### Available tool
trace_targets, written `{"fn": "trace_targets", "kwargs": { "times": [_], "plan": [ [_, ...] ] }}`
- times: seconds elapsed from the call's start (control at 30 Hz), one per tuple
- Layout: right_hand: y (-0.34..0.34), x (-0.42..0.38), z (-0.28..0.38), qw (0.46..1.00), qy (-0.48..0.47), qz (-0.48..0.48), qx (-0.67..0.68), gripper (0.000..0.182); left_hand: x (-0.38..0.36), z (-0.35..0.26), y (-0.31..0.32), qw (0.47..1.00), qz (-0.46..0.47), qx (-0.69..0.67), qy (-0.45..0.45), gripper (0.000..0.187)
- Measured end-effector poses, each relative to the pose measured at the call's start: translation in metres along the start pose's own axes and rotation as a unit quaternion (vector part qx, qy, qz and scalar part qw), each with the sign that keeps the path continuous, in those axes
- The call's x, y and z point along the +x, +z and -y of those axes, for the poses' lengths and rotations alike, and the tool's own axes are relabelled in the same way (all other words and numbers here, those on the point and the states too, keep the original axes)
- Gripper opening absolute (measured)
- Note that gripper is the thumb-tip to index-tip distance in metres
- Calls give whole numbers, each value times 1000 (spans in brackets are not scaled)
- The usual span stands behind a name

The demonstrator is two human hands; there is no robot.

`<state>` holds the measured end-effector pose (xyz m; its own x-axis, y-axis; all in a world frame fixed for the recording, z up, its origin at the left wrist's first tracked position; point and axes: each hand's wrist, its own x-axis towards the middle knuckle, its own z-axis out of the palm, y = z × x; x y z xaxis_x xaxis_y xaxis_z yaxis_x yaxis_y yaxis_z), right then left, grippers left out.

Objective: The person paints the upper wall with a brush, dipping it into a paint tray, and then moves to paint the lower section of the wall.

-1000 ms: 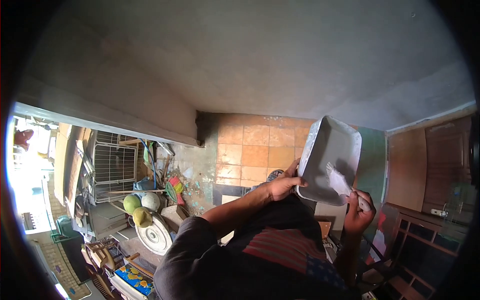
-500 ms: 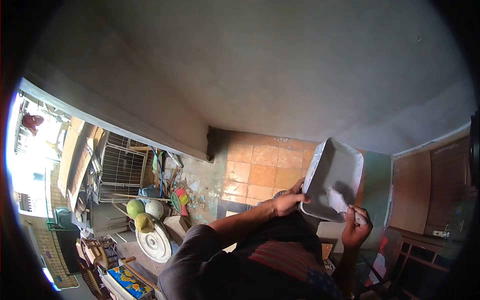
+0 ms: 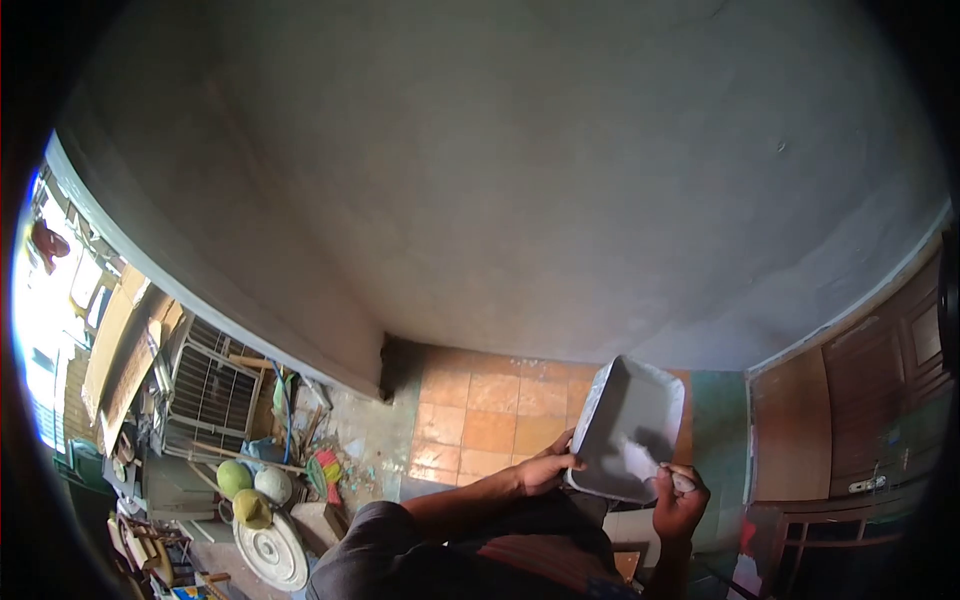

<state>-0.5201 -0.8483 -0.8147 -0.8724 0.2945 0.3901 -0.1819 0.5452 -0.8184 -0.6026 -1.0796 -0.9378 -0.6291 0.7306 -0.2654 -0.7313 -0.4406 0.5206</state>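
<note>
Wall: a broad grey wall (image 3: pixel 500 200) fills the upper view, smooth and unevenly shaded, meeting another wall stretch at a corner on the left.
Floor: orange floor tiles (image 3: pixel 490 430) lie below it, with a green floor strip (image 3: pixel 718 440) to their right.
Right side: brown wooden door (image 3: pixel 885 370), dim.
Left side: a white wire rack (image 3: pixel 210 385), a round white lid (image 3: pixel 270 558) and piled clutter; beyond, strong glare washes out detail.
Hard to see: the lens rim blackens the corners; the lower edge cuts off the person's dark shirt (image 3: pixel 455 560). The left fingertips behind the tray are hidden, as is part of the brush handle inside the right fist.
Tray: a deep grey tray (image 3: pixel 630 410), held tilted in front of the body, over the floor near the wall's foot.
Left hand: forearm stretched across, hand (image 3: pixel 545 470) at the tray's left side, thumb over the rim, fingers clasping it.
Right hand: raised at the tray's lower right corner, this hand (image 3: pixel 682 505) has its fingers closed around a brush (image 3: pixel 640 461), whose whitish head is over the tray's inside; contact is unclear.
</note>
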Motion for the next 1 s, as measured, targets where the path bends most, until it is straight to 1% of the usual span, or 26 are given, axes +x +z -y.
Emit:
{"fn": "trace_targets", "kwargs": {
  "times": [0.07, 0.1, 0.13, 0.2, 0.23, 0.27, 0.33, 0.37, 0.4, 0.47, 0.5, 0.63, 0.7, 0.73, 0.8, 0.87, 0.93, 0.97, 1.0],
  "plan": [
    [0, 2, 13, 999, 27, 5, -34, 13, -3, -6, 4, 999, -7, -4, -31, 89],
    [2, -1, -3, 998, -29, 1, -62, 11, 0, -3, 0, 1000, 1, -3, -14, 87],
    [-1, -5, -16, 999, 5, 23, -26, 11, 3, 0, -2, 1000, 12, 6, -9, 87],
    [4, 0, 16, 999, 41, 4, 3, 11, 2, -2, -2, 1000, -2, 2, -20, 86],
    [3, -7, -1, 998, 50, -5, 25, 12, 1, -3, -1, 1000, -1, 0, -21, 87],
    [4, -3, 1, 999, 43, -14, 23, 12, 1, -4, -1, 1000, 9, 7, -20, 87],
    [5, 2, 10, 999, 35, 15, 37, 12, 2, -6, -1, 1000, 3, 0, -25, 88],
    [3, 5, 19, 999, 0, 3, -37, 12, 1, -8, 1, 1000, 3, -2, -30, 87],
    [3, 4, 19, 999, -1, -9, -42, 12, 2, -9, 1, 999, 14, 4, -35, 87],
    [5, 4, 13, 999, 18, -22, 24, 12, 1, -8, -1, 1000, 7, 0, -26, 84],
    [2, 7, 11, 1000, -1, -6, -16, 12, 0, -9, -1, 999, 1, 3, -32, 81],
    [-2, 9, 18, 999, -5, -42, -18, 12, -1, -12, 3, 999, 2, 10, -36, 81],
    [-3, 11, 26, 998, -4, -17, -66, 14, 3, -8, -4, 999, 15, 2, -43, 81],
    [-1, 8, 21, 997, 0, -31, -68, 14, 4, -6, -10, 999, 18, -12, -37, 82],
    [2, 7, 10, 999, -6, 4, -53, 14, 6, -6, -14, 998, 35, -10, -46, 82],
    [5, 1, 9, 999, 12, -11, -39, 15, 7, -7, -12, 998, 48, -13, -49, 82],
    [8, 3, 9, 999, 24, -19, -25, 15, 3, -9, -3, 998, 10, 41, -37, 92],
    [9, 3, 8, 999, 12, -17, -47, 15, 6, -12, -7, 998, 20, 5, -59, 83],
    [9, 3, 6, 998, 0, -14, -68, 16, 3, -7, -9, 998, 24, 7, -62, 83]
  ]
}}
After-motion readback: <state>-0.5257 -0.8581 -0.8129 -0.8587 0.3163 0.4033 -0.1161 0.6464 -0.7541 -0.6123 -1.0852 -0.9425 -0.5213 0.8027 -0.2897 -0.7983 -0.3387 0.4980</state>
